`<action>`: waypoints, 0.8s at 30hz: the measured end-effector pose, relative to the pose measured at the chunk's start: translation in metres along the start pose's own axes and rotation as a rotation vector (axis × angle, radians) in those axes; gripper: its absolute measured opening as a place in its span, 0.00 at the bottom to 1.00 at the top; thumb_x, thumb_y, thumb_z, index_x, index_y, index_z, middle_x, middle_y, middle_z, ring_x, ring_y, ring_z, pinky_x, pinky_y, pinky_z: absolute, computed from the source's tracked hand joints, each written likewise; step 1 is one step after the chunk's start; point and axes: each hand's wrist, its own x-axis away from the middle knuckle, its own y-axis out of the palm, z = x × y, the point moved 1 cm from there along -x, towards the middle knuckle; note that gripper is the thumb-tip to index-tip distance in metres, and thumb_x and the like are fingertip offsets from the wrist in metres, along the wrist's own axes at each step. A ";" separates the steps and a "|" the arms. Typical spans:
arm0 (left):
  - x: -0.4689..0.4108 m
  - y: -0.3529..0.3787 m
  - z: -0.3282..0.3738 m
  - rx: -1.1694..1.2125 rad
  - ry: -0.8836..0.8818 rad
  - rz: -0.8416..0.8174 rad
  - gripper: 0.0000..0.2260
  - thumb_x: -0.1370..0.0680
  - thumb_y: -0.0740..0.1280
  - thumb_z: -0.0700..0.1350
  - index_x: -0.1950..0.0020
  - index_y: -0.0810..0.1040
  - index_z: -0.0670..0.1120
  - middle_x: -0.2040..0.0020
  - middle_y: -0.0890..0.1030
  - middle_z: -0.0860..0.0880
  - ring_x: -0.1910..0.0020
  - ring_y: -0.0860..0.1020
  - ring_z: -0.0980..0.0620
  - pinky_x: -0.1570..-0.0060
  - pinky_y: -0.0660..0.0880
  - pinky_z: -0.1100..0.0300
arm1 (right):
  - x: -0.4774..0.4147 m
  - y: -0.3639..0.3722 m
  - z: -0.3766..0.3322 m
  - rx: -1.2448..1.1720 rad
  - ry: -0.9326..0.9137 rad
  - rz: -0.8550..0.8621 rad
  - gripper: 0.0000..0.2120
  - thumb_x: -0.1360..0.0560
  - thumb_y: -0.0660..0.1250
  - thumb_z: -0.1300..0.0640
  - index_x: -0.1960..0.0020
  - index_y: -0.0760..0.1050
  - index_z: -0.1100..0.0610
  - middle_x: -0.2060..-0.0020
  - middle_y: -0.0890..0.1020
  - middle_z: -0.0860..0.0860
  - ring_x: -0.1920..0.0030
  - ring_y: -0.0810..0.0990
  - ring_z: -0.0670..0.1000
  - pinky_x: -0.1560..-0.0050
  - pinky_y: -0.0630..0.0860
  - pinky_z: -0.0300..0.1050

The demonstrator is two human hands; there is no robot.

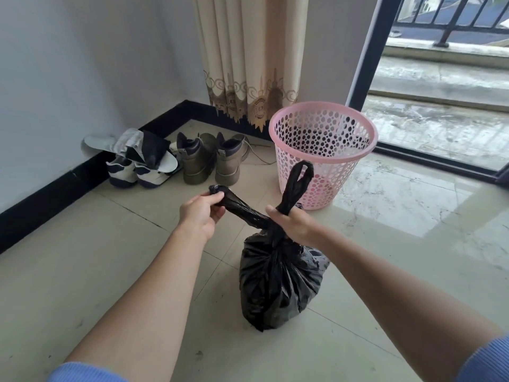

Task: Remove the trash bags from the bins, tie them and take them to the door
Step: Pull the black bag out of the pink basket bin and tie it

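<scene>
Black trash bag (pixel 278 282) sits on the floor (pixel 115 266) tiles, already out of the pink perforated bin (pixel 322 155), which stands empty just behind it and to the right. Bag body is bunched and gathered at the neck; two handle strips rise from it.

Left hand (pixel 199 216): grip clamped on the left handle strip (pixel 237 206), pulling it up and out to the left, taut, strip end poking past the fist. Right hand (pixel 296 224): grip closed around the right handle loop (pixel 297 186) at its base, right at the bag neck; the loop stands nearly upright above the fist, in front of the bin wall.

Key relation: both strips meet at the neck directly below and between the two hands, the right hand sitting almost on that point, the left well out along its strip. So the strips' long axes form a V, left one slanting low-left, right one vertical. The bag hangs straight down from the right grip, base on the floor.

Judgement: tying step in progress; whether a first knot is already in, can't tell, the neck is hidden under the right hand. Next move likely needs the left strip crossed over toward the right loop, so the left hand does the travelling and the right holds the anchor.

Shoes (pixel 203 158) and a curtain (pixel 248 56) in the corner behind, well clear. The door the task means is not identifiable.
</scene>
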 end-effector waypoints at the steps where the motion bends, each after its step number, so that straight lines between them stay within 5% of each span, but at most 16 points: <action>1: 0.001 -0.003 -0.003 0.023 -0.010 -0.001 0.08 0.26 0.67 0.31 0.56 0.76 0.43 0.61 0.79 0.45 0.69 0.79 0.54 0.69 0.76 0.64 | -0.002 -0.005 0.001 -0.065 0.031 0.003 0.21 0.20 0.56 0.38 0.56 0.73 0.55 0.62 0.79 0.53 0.63 0.78 0.49 0.59 0.77 0.44; 3: 0.005 -0.008 -0.011 0.000 -0.022 -0.041 0.07 0.26 0.68 0.33 0.52 0.76 0.42 0.59 0.79 0.45 0.64 0.78 0.51 0.63 0.76 0.61 | -0.002 -0.015 0.003 -0.185 0.103 -0.027 0.17 0.20 0.61 0.45 0.60 0.74 0.57 0.67 0.78 0.55 0.73 0.74 0.48 0.70 0.70 0.41; 7: 0.017 -0.003 -0.028 -0.331 -0.068 -0.309 0.13 0.28 0.72 0.37 0.45 0.75 0.42 0.55 0.81 0.43 0.57 0.79 0.47 0.54 0.76 0.55 | 0.007 -0.025 0.009 -0.591 0.335 -0.091 0.13 0.20 0.64 0.51 0.56 0.78 0.59 0.70 0.78 0.54 0.70 0.77 0.49 0.68 0.69 0.42; 11: 0.035 0.014 -0.048 -0.759 -0.090 -0.542 0.12 0.30 0.74 0.37 0.48 0.80 0.42 0.55 0.82 0.46 0.56 0.80 0.50 0.51 0.75 0.59 | 0.009 -0.029 0.007 -0.818 0.390 -0.195 0.16 0.20 0.61 0.43 0.51 0.76 0.55 0.65 0.81 0.52 0.62 0.79 0.50 0.57 0.72 0.46; 14: 0.031 0.018 -0.053 -0.819 -0.015 -0.516 0.10 0.30 0.75 0.40 0.50 0.80 0.42 0.56 0.80 0.46 0.58 0.79 0.49 0.51 0.76 0.59 | 0.010 -0.030 0.007 -0.848 0.387 -0.257 0.19 0.21 0.59 0.39 0.51 0.76 0.55 0.65 0.80 0.52 0.60 0.78 0.51 0.52 0.70 0.48; 18: 0.029 0.017 -0.050 -0.764 -0.007 -0.495 0.04 0.27 0.72 0.41 0.54 0.80 0.44 0.60 0.81 0.46 0.59 0.79 0.50 0.55 0.74 0.61 | 0.013 -0.034 0.007 -0.904 0.296 -0.317 0.12 0.23 0.64 0.49 0.50 0.78 0.56 0.63 0.82 0.52 0.58 0.80 0.50 0.46 0.68 0.48; 24: 0.024 0.014 -0.045 -0.697 -0.001 -0.410 0.06 0.26 0.69 0.40 0.63 0.79 0.45 0.65 0.80 0.45 0.65 0.77 0.48 0.63 0.73 0.60 | 0.011 -0.032 0.003 -0.765 0.188 -0.321 0.09 0.30 0.72 0.60 0.51 0.78 0.60 0.60 0.82 0.52 0.60 0.79 0.47 0.62 0.69 0.41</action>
